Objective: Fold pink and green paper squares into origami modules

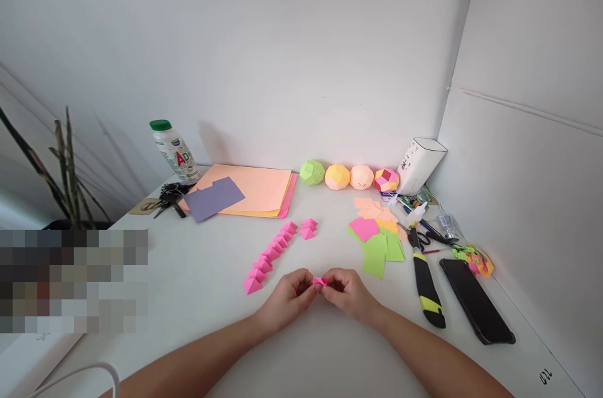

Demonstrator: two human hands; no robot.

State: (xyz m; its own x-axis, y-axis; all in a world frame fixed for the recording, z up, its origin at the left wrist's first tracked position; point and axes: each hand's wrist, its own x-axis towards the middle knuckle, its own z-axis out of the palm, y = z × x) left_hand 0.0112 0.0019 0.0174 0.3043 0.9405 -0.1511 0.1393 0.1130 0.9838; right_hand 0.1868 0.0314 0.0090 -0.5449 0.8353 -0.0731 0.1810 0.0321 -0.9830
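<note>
My left hand [287, 299] and my right hand [349, 292] meet above the white table [198, 272], fingers pinched together on a small folded pink paper piece [320, 281]. Just beyond my left hand a row of several folded pink paper units [271, 255] runs diagonally toward the back. A further pair of pink units [308, 228] lies at its far end.
Square paper sheets [377, 236] in pink, green and orange lie right of centre. A utility knife [426, 288], phone [475, 307], scissors [420, 238] and pens sit at right. Paper balls [349, 176], a white box [418, 164], large paper sheets [249, 192], keys [168, 197] and a bottle [174, 150] line the back.
</note>
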